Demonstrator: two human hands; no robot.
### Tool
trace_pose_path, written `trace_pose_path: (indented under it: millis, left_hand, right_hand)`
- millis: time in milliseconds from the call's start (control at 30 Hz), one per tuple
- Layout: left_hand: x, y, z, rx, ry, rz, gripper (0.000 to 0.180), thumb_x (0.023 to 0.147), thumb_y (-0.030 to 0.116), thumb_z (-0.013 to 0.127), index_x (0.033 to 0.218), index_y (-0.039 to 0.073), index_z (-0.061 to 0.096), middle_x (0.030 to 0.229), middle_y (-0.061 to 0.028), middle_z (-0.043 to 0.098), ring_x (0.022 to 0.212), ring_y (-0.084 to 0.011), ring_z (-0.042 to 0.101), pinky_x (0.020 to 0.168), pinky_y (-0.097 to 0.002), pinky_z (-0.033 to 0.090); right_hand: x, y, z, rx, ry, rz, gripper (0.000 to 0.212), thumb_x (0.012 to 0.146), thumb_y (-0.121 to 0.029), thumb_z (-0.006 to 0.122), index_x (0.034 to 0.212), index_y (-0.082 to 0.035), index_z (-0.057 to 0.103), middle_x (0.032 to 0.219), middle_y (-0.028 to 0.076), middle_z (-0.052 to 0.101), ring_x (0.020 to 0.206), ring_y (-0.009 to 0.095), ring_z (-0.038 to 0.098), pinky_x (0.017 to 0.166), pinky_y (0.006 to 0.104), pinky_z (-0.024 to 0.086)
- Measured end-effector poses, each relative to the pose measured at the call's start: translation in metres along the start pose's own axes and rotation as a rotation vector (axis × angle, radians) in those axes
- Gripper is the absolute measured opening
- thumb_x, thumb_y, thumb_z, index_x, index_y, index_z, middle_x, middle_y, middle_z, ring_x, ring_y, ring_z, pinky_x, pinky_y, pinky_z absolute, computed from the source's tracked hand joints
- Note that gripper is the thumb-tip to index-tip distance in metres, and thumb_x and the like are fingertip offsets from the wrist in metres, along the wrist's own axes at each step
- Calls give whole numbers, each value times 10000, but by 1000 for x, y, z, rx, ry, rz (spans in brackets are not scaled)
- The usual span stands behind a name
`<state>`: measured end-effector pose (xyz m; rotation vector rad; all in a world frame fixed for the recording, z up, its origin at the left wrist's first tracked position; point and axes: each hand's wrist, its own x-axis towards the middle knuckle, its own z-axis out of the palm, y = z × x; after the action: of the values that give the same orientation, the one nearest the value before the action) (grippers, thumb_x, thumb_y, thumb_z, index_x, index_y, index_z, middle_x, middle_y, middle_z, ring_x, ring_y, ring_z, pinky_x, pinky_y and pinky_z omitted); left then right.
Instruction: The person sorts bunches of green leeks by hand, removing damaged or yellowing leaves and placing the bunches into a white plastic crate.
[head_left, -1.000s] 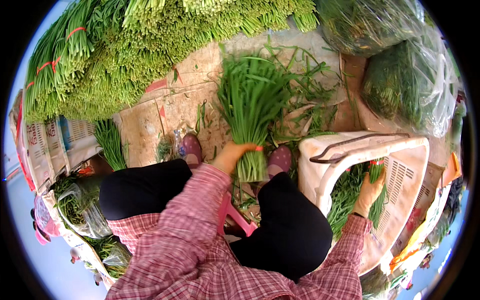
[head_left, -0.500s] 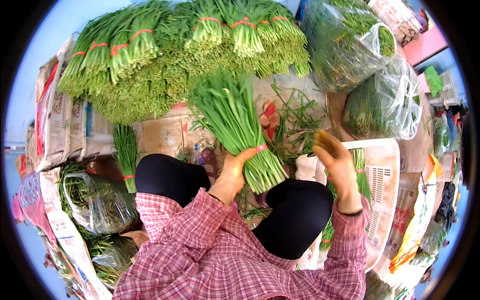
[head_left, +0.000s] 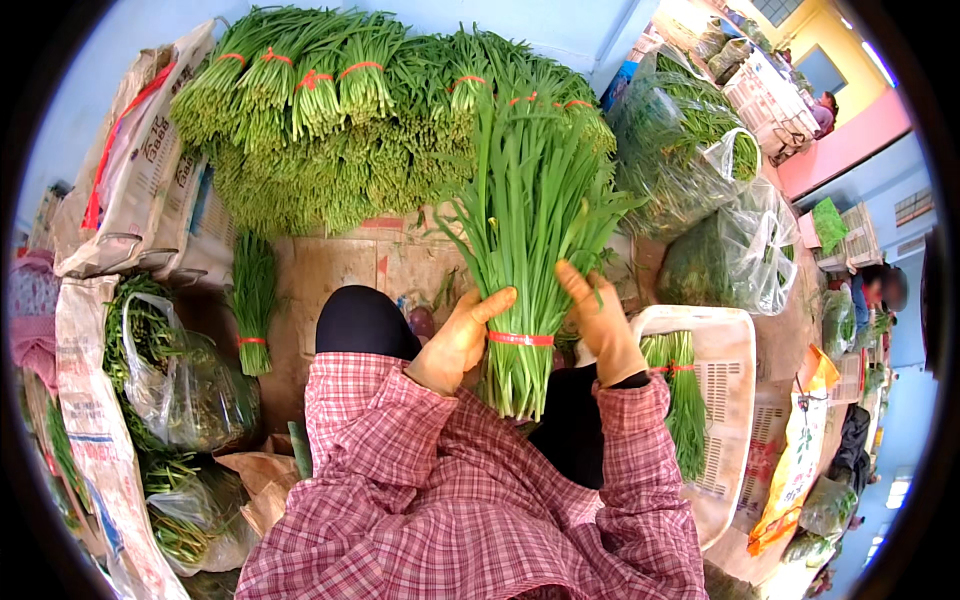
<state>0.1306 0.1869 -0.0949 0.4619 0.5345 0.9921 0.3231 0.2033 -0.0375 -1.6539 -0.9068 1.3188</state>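
Observation:
A thick bunch of garlic chives (head_left: 535, 230) stands upright before me, cut stems down and long flat leaves up. A red band (head_left: 521, 340) circles it low on the stems. My left hand (head_left: 458, 342), yellowish, grips the left side at the band, thumb across the front and fingers hidden behind. Against the right side, above the band, my right hand (head_left: 607, 325) grips the leaves, with part of its fingers out of sight behind them. More banded bunches (head_left: 361, 85) lie on a big heap of chives (head_left: 330, 180) beyond my hands.
At my right a white plastic crate (head_left: 729, 390) holds banded bunches. Clear bags of greens (head_left: 670, 150) stand at the far right. Another bunch (head_left: 253, 305) leans at the left, near a bagged pile of greens (head_left: 208, 385). Cardboard (head_left: 325, 265) covers the floor.
The bunch has turned from tilted to upright and shifted right. My right hand, free before, has come in from the right onto its leaves. The head view has shifted too.

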Motion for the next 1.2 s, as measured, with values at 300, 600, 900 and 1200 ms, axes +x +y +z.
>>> trace_pose_path:
  millis: [300, 600, 900, 1200]
  left_hand:
    - [9, -29, -14, 130, 199, 139, 583, 847, 26, 746, 1361, -6, 472, 1242, -110, 623, 1104, -230, 615, 962, -371, 503]
    - [13, -28, -10, 331, 212, 106, 552, 820, 16, 771, 1313, 5, 521, 1168, -84, 659, 1023, -202, 637, 922, -339, 516]
    - [17, -33, -20, 17, 227, 83, 504, 824, 60, 775, 1268, -26, 554, 1168, -117, 668, 1031, -230, 647, 924, -369, 518]
    - [17, -34, -21, -18, 253, 13, 583, 835, 66, 751, 1349, -15, 488, 1258, -142, 608, 1118, -265, 602, 975, -421, 489]
  right_hand:
    - [-12, -46, 34, -498, 90, -904, 356, 782, -2, 755, 1120, -106, 719, 874, 56, 669, 749, 172, 630, 688, 282, 518]
    - [32, -39, 48, -350, 47, -767, 111, 836, -86, 717, 943, -80, 745, 850, 52, 724, 637, 130, 584, 604, 259, 472]
    - [23, -57, -51, -51, 297, -504, 190, 956, -120, 632, 1065, 17, 707, 957, 83, 732, 727, 138, 664, 695, 253, 530]
    - [15, 20, -64, -163, 287, -483, 480, 935, -31, 624, 1401, -74, 516, 1285, 89, 628, 796, 111, 654, 676, 244, 519]
